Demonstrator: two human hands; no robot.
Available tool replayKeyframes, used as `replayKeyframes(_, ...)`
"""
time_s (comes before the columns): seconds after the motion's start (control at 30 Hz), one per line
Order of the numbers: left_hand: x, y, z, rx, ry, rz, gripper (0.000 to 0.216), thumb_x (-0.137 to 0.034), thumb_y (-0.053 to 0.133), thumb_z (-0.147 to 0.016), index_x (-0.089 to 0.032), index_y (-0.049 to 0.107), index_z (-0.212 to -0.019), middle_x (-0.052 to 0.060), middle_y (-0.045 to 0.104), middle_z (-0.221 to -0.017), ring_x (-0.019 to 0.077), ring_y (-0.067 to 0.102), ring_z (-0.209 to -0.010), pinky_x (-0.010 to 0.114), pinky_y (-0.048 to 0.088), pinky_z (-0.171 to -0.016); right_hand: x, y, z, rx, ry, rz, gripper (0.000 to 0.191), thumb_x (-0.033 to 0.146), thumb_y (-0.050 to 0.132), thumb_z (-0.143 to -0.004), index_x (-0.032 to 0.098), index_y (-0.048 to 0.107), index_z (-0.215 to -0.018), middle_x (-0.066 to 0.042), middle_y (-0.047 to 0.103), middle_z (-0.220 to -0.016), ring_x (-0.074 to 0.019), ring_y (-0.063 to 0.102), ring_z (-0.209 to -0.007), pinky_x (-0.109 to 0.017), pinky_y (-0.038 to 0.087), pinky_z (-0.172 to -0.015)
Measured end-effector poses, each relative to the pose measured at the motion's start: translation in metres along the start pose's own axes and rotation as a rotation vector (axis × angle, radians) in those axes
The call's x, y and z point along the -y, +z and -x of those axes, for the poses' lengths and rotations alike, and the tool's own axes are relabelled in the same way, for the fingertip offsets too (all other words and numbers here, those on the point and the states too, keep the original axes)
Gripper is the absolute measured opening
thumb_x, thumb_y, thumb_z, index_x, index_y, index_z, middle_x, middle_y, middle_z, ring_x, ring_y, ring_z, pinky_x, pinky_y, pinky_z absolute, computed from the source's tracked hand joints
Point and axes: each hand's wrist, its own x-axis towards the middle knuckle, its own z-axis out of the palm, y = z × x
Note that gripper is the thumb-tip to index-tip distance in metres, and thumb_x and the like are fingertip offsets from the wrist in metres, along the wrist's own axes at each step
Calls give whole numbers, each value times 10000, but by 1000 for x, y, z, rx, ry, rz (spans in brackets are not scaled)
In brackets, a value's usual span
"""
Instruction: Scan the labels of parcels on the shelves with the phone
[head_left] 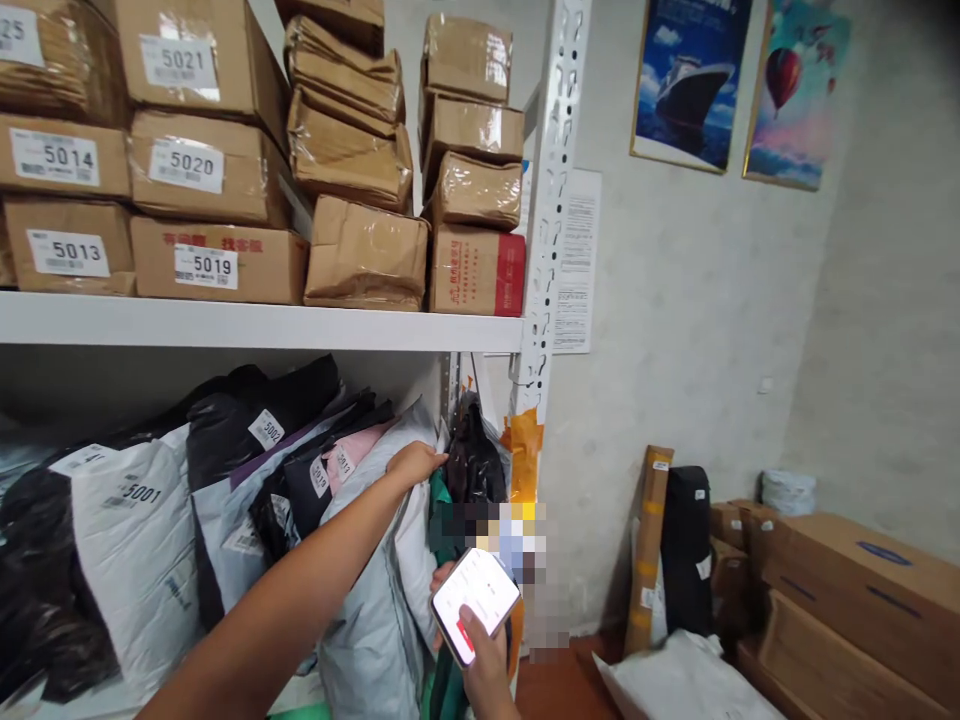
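Below the shelf board [262, 325], your left hand [416, 464] gripped the top of the upright grey mailer [375, 635], its bottom cut off, while your right hand [486, 665] clasped a phone [474, 598] angled up-right toward the board.

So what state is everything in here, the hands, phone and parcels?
left hand: laid on the grey bag, fingers open
right hand: gripping the phone
phone: screen lit
grey bag: standing upright on the lower shelf
shelf boxes: taped shut, stacked
floor boxes: closed
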Motion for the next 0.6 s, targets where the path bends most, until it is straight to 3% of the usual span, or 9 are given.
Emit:
replayKeyframes(0.1,2,7,-7,-23,-3,34,446,-505,489,-869,-171,509,-574,-65,455,-490,106,474,-492,250,351,-521,5,2,0,58,-20,-13,346,408,749,-737,190,634,-979,-91,695,-963,-167,611,-585,-252,505,-415)
replayKeyframes(0.17,1,7,-10,-31,-19,26,458,-513,452,-889,-164,532,-604,-55,491,-519,109,493,-511,253,378,-540,8,5,1,108,-28,-27,387,429,745,-729,194,631,-1013,-89,686,-971,-171,608,-626,-223,484,-395)
replayKeyframes(0.27,-3,-3,-14,-26,-51,-35,432,-502,435,-905,-147,610,-733,4,629,-712,144,595,-690,307,460,-676,9,12,6,193,-12,-41,450,464,723,-728,168,631,-1055,-106,674,-952,-196,608,-674,-235,498,-411)
replayKeyframes(0.37,-13,-18,-24,5,-117,-128,318,-445,553,-863,-141,639,-898,68,664,-996,199,608,-951,415,463,-865,5,20,10,219,16,-54,472,448,712,-745,183,601,-1120,-116,684,-967,-210,619,-714,-242,509,-427)
replayKeyframes(0.47,-25,-23,-37,44,-172,-166,286,-381,621,-834,-144,629,-994,82,631,-1118,234,574,-1069,471,440,-938,3,24,10,183,39,-73,520,474,737,-696,166,610,-1096,-122,700,-924,-186,607,-645,-203,456,-378)
replayKeyframes(0.6,-26,-9,-46,39,-150,-53,262,-358,595,-859,-145,617,-1011,73,629,-1090,214,594,-1014,439,483,-886,4,26,11,170,72,-76,579,533,771,-576,145,650,-989,-112,706,-826,-130,512,-466,-208,385,-324)
